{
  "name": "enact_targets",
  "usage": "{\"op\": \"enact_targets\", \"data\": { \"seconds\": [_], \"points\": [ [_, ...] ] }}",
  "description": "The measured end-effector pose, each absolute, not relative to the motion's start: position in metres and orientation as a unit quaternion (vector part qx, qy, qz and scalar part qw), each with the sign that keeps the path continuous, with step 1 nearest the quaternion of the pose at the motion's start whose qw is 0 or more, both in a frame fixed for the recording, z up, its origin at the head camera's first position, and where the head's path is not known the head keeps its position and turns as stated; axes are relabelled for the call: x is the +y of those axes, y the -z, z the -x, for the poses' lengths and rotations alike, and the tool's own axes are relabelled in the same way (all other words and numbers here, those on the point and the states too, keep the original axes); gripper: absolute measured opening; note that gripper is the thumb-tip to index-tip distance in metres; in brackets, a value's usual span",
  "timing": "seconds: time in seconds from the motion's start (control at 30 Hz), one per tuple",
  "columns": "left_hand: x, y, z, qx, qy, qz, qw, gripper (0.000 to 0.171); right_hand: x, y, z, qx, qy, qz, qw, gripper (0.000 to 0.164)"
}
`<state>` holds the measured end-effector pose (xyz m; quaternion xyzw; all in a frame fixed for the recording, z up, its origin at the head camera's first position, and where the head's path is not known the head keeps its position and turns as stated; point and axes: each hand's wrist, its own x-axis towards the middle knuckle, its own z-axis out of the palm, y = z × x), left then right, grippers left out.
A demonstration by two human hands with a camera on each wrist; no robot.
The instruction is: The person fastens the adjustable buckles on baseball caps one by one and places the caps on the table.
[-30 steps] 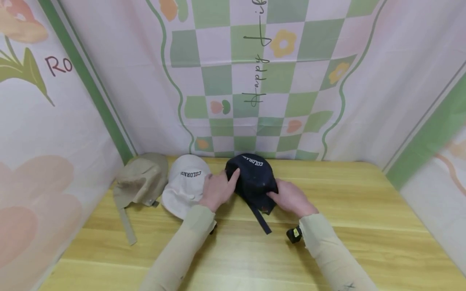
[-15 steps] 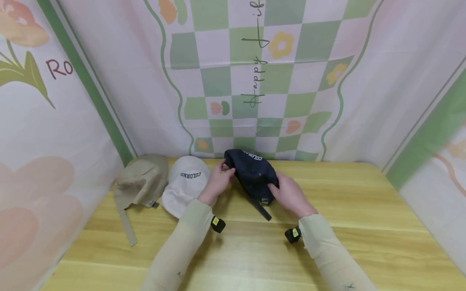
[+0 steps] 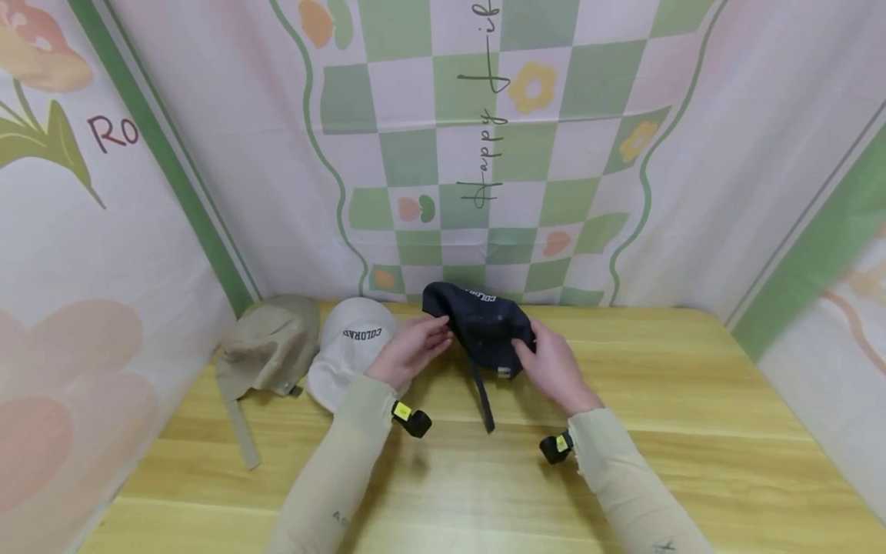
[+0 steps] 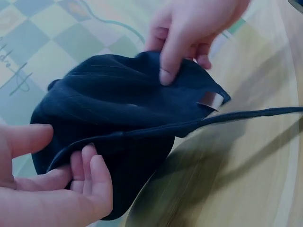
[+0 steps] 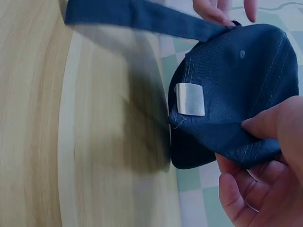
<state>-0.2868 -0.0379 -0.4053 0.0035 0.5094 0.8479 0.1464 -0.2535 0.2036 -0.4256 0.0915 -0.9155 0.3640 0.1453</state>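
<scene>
Between the two hands is a navy cap (image 3: 484,327), one edge pinched by the right hand (image 3: 556,365), the opposite rim within the bent fingers of the left hand (image 3: 410,352). A white cap (image 3: 348,354) crowds the left hand; tabletop (image 3: 678,385) stretches wide beyond the right.

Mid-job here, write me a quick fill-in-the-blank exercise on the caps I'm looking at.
1. The person's right hand grips a rounded cloth cap with white lettering, coloured ____.
2. The printed lettering on the white cloth cap is ____.
3. In the head view, the beige cloth cap lies to the ____ of the white one.
4. Altogether, the head view shows ____ caps.

Missing words: navy blue; black; left; three.
</scene>
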Motion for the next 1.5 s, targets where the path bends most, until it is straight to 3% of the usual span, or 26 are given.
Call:
{"op": "enact_targets", "data": {
  "seconds": [0.1, 0.3, 0.43, 0.6, 0.83, 1.0, 1.1, 1.37, 1.5],
  "points": [
    [-0.038, 0.406, 0.285, 0.530, -0.833, -0.023, 0.156, 0.013, 0.203, 0.425, 0.254, -0.912, -0.371, -0.091, 0.149, 0.014],
    [-0.037, 0.412, 0.281, 0.576, -0.803, -0.026, 0.151, 0.055, 0.201, 0.426, 0.256, -0.903, -0.387, -0.082, 0.164, 0.014],
    [-0.036, 0.415, 0.281, 0.582, -0.798, -0.032, 0.154, 0.062, 0.201, 0.425, 0.255, -0.899, -0.397, -0.078, 0.169, 0.016],
    [-0.034, 0.413, 0.280, 0.588, -0.793, -0.048, 0.153, 0.054, 0.201, 0.423, 0.253, -0.893, -0.420, -0.059, 0.151, 0.032],
    [-0.031, 0.405, 0.274, 0.598, -0.786, -0.073, 0.137, 0.011, 0.201, 0.418, 0.250, -0.880, -0.457, -0.031, 0.127, 0.063],
    [-0.031, 0.400, 0.270, 0.593, -0.792, -0.081, 0.121, 0.022, 0.203, 0.414, 0.249, -0.865, -0.485, -0.035, 0.122, 0.076],
    [-0.032, 0.396, 0.269, 0.590, -0.796, -0.085, 0.108, 0.021, 0.207, 0.410, 0.249, -0.850, -0.506, -0.054, 0.138, 0.072],
    [-0.041, 0.381, 0.265, 0.583, -0.802, -0.087, 0.098, 0.010, 0.212, 0.392, 0.240, -0.791, -0.585, -0.097, 0.150, 0.032],
    [-0.043, 0.378, 0.264, 0.587, -0.797, -0.097, 0.102, 0.009, 0.213, 0.386, 0.237, -0.825, -0.538, -0.088, 0.153, 0.032]
  ]
}}
